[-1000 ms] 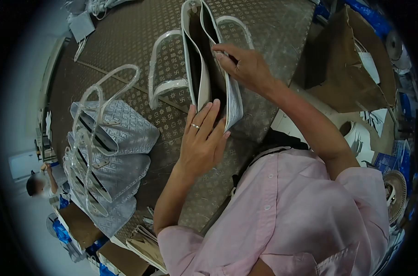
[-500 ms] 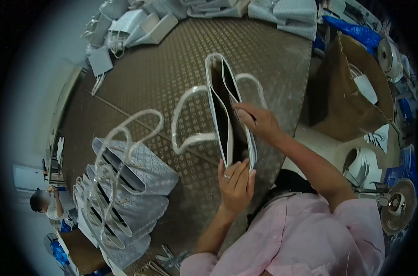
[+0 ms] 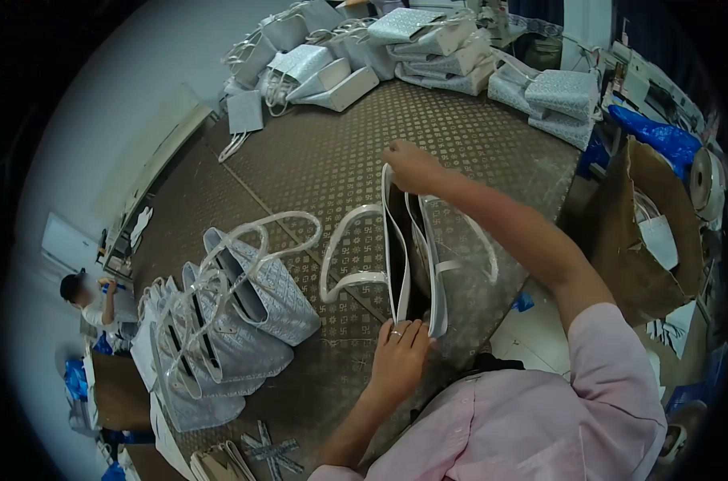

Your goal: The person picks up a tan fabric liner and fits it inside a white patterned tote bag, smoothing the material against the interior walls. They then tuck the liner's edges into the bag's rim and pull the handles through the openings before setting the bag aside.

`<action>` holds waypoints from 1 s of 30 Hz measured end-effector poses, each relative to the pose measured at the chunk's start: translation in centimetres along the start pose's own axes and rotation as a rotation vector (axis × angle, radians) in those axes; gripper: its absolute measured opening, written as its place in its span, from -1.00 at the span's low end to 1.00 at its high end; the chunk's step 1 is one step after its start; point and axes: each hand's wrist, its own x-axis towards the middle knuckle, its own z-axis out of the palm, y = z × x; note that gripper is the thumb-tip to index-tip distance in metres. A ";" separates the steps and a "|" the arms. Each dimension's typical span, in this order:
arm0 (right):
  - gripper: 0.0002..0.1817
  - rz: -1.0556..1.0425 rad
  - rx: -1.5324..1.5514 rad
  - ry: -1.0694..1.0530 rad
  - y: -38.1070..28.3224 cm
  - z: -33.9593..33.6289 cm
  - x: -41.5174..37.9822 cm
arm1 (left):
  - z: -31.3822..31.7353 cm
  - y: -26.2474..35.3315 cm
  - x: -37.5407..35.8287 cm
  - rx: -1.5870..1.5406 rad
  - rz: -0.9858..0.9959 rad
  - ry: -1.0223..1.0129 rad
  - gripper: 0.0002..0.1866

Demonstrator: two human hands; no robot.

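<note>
A white handbag stands on the table, its top open toward me and its dark inside showing a divider. Its two clear-wrapped handles hang out to either side. My left hand grips the near end of the rim, a ring on one finger. At the far end, my right hand is closed over the rim; its fingertips are partly hidden. To the left stands a row of silvery patterned handbags with looped handles.
Piled bags line the table's far edge. On the right is a cardboard box with a white bag inside. Grey strips lie near the front edge. Another person is at the far left.
My right hand has gone from inside the handbag's right side to the far end of its rim. My left hand stays at the near end. The camera view has shifted.
</note>
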 end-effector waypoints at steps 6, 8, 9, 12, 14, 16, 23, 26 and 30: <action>-0.69 -0.227 -0.245 -1.159 2.8 9.3 6.8 | -0.9 2.7 1.4 -0.066 -0.429 -0.234 -0.70; -0.78 -0.243 -0.245 -0.776 4.5 8.9 5.3 | -1.0 3.0 1.8 -0.052 -0.500 -0.257 -0.69; -0.80 0.034 0.070 -0.875 6.5 8.7 4.8 | -0.9 3.5 0.8 -0.009 -0.545 -0.244 -0.68; -0.66 0.095 0.059 -1.219 6.2 2.1 4.3 | -2.0 3.5 -1.1 -0.015 -0.642 -0.168 -0.66; -0.57 0.155 0.257 -1.277 8.7 1.9 2.5 | -2.8 3.3 -1.8 -0.033 -0.647 -0.107 -0.65; -0.59 0.271 0.294 -1.263 8.1 -1.7 -0.1 | -3.7 2.8 -2.5 0.007 -0.636 -0.141 -0.62; -0.75 0.265 0.389 -1.031 7.7 -7.3 -9.6 | -6.3 -3.9 3.0 0.094 -0.743 -0.591 -0.48; -0.78 -0.097 0.332 -0.254 5.2 -8.9 -12.8 | -6.5 -2.6 8.3 0.165 -0.679 -0.747 -0.42; -0.79 -0.095 0.520 -0.201 -1.4 -11.5 -14.2 | -3.2 -3.3 10.2 -0.367 -0.641 -0.593 -0.39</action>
